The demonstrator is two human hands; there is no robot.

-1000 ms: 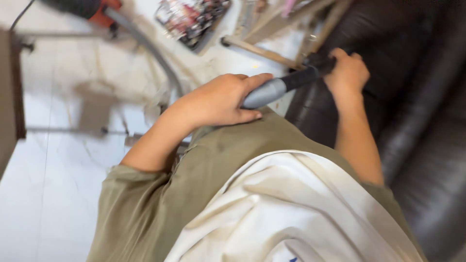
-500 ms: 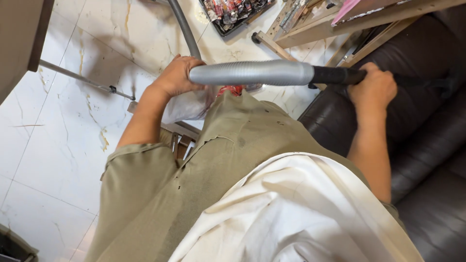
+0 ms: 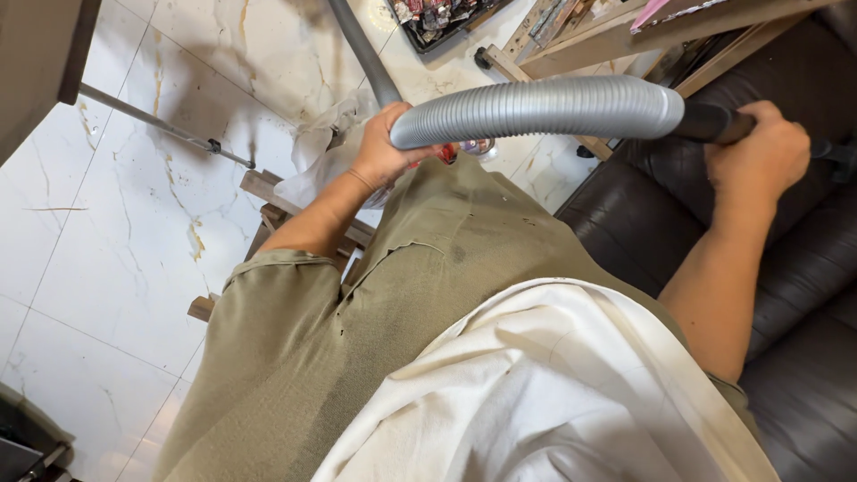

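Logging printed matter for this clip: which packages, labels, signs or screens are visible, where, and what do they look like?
Dark tray of small colourful packets: floor, top centre, rectangular, red and mixed colours.
Pink flat sheet or card: top right, on the wooden frame.
No screens or signs in view.

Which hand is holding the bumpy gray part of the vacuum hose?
The left hand holds the ribbed gray hose at its end. The right hand grips the smooth black handle instead, over the dark sofa.

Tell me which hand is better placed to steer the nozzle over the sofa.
Probably the right hand: it grips the black nozzle end beside the dark sofa. The left hand holds the grey ribbed hose further back.
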